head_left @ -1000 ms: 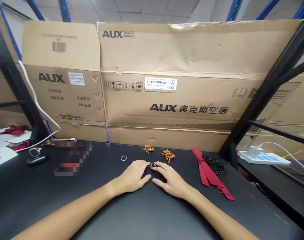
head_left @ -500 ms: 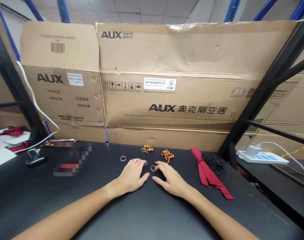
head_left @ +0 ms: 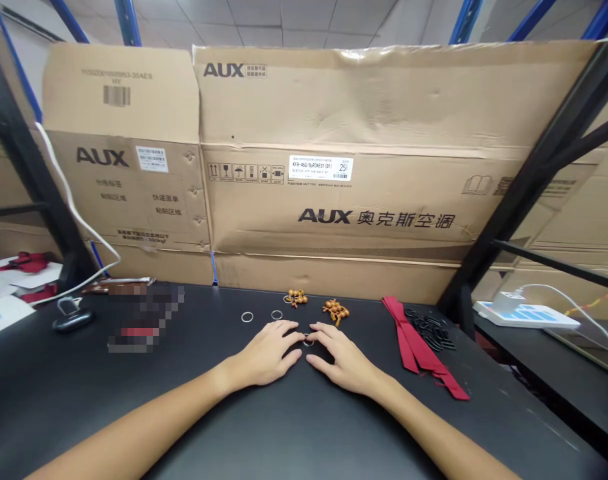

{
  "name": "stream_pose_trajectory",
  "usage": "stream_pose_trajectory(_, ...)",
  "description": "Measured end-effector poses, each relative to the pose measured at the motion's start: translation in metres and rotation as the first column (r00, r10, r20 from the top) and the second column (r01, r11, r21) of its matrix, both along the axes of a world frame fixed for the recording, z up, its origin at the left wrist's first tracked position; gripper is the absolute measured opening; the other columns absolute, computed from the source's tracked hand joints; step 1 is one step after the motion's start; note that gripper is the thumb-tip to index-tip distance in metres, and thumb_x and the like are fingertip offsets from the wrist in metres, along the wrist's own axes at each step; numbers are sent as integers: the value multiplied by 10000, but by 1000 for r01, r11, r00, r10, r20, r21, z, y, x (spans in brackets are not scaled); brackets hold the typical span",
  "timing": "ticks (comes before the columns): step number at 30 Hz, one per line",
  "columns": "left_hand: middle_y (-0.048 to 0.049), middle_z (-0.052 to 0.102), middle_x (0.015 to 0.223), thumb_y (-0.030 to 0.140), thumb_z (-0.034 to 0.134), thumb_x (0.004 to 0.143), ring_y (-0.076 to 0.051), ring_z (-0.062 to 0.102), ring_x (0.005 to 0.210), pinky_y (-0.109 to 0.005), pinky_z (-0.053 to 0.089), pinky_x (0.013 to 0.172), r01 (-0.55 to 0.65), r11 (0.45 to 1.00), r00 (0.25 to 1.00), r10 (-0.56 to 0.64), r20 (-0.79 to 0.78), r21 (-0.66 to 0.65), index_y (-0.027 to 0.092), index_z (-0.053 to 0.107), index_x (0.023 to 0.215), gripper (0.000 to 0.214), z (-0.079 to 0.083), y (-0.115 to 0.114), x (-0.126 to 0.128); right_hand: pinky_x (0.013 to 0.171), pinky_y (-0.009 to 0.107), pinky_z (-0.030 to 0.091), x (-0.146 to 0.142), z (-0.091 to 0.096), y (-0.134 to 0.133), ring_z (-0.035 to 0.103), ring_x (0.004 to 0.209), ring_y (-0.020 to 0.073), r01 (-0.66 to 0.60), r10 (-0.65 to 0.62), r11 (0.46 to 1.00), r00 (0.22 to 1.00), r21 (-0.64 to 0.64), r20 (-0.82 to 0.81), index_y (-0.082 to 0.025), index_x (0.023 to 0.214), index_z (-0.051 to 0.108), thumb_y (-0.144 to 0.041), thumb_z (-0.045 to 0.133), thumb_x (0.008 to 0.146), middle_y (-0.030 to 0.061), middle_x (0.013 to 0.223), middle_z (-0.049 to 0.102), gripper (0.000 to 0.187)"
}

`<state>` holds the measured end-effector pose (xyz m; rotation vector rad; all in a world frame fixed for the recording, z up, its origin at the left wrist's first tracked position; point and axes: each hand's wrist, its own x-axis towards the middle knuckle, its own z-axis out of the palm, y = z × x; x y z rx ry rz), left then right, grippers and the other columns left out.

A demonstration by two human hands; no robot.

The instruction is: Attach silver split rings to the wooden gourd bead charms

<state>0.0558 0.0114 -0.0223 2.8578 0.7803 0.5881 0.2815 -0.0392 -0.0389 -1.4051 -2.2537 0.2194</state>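
My left hand and my right hand lie palm down on the black table, fingers stretched out. Their fingertips meet over a small metal ring, which both touch. Two more metal rings lie apart just beyond my left hand: one near its fingertips and one further left. Two clusters of brown wooden beads sit behind the hands.
Red ribbon strips and a pile of black rings lie to the right. A black clip sits far left. Big AUX cardboard boxes wall off the back. A white power strip rests on the right shelf.
A ring that was under my left fingertips now lies free beyond them. My left fingers have closed back toward the right hand over the remaining ring.
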Motion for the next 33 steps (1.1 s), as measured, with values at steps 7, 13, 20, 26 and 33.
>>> stream_pose_trajectory(7,-114,571,1284,374,489,928,-279,486,1245,-470,348,1090,-101,995,994,101,37,10,188,575,1188,331,-5,3,2,1103,433,353,0,0,0,415,1323,248,-8,8,1000,1000,7,-27,-214,1252,530,-439,535,895,119,1379,497,422)
stream_pose_trajectory(13,-130,508,1365,421,478,925,-311,421,1300,-498,334,1089,-155,988,988,155,-17,24,189,564,1234,395,-4,5,1,1099,438,360,0,1,0,422,1317,250,2,-2,1000,1000,-8,-17,-206,1236,546,-449,531,894,127,1382,493,420)
stream_pose_trajectory(20,-121,446,1429,553,467,898,-408,302,1356,-622,245,1078,-246,969,967,246,-70,7,245,502,1331,533,-9,9,2,1102,431,355,0,1,0,421,1317,252,8,-8,1000,1000,-14,-7,-194,1233,553,-442,538,890,133,1383,493,424)
stream_pose_trajectory(26,-137,474,1404,586,433,901,-450,286,1348,-670,193,1057,-344,937,937,347,-51,55,234,505,1338,566,-13,2,3,1093,443,361,1,-4,1,426,1313,254,5,-5,1000,1000,7,-7,-196,1227,554,-448,532,896,138,1388,486,416)
stream_pose_trajectory(33,-106,604,1240,362,511,919,-312,449,1258,-481,330,1074,-181,971,983,176,41,156,175,616,1148,314,-9,1,5,1036,463,399,3,-4,8,453,1273,285,134,-141,977,990,165,28,-194,1107,610,-354,550,886,120,1288,570,279)
